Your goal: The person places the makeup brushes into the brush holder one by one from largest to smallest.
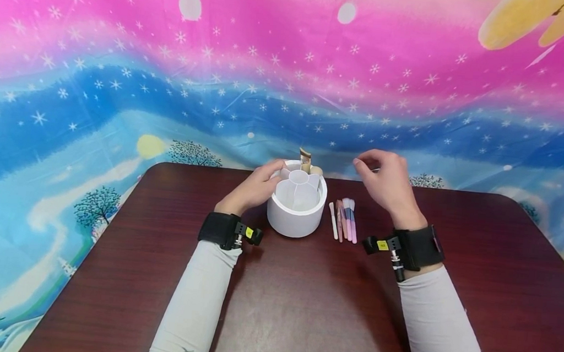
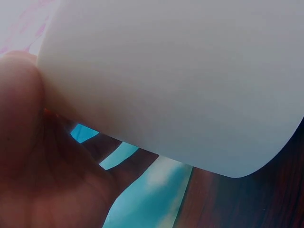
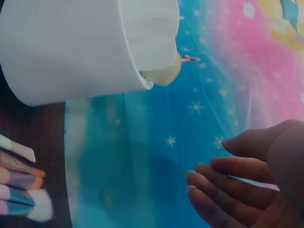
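A round white organizer [image 1: 294,224] with a petal-shaped divided insert stands near the table's back edge. My left hand [image 1: 251,188] grips its left side, thumb up by the rim; in the left wrist view the organizer's smooth wall [image 2: 171,85] fills most of the picture. A tan and gold piece [image 1: 305,162] and a beige rounded tip [image 3: 166,75] stick up from the back compartments. Raised to the right of the organizer, my right hand [image 1: 386,181] holds nothing, its fingers [image 3: 228,190] loosely bent. Several makeup brushes [image 1: 346,220] lie side by side between the organizer and the right hand.
The dark reddish-brown table [image 1: 311,311] carries the organizer and brushes. Directly behind its back edge hangs a pink and blue snowflake-patterned cloth [image 1: 269,86].
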The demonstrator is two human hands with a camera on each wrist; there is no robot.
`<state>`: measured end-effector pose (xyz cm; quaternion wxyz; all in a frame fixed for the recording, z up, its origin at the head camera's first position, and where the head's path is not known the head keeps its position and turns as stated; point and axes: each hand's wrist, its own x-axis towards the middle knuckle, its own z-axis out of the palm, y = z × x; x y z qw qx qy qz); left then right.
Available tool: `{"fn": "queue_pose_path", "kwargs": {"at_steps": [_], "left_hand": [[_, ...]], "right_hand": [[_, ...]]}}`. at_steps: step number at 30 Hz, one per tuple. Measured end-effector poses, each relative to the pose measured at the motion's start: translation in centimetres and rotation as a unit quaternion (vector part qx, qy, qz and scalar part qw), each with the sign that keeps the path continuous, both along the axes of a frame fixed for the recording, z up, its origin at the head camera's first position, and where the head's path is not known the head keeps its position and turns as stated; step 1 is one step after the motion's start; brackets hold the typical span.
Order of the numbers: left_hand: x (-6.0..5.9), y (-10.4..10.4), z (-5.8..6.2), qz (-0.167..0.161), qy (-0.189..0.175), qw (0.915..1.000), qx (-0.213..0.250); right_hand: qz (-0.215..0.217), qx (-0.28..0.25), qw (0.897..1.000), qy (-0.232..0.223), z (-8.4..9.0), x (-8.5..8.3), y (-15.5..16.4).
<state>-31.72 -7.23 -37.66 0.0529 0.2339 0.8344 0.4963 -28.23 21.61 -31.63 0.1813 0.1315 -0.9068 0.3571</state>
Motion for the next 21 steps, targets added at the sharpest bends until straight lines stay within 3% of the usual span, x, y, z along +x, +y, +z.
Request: {"fn": "queue_pose_path", "kwargs": {"at_steps": [7, 21], "left_hand": [[0.0, 0.1, 0.0, 0.003, 0.007, 1.0, 0.001], [0.0, 0.3, -0.1, 0.014, 0.021, 0.9997, 0.001]], "right_hand": [[-0.002, 0.034, 0.998, -0.047, 0.3, 0.0, 1.3], [0.009, 0.085, 0.993, -0.084, 0.3, -0.1, 2.5]]}}
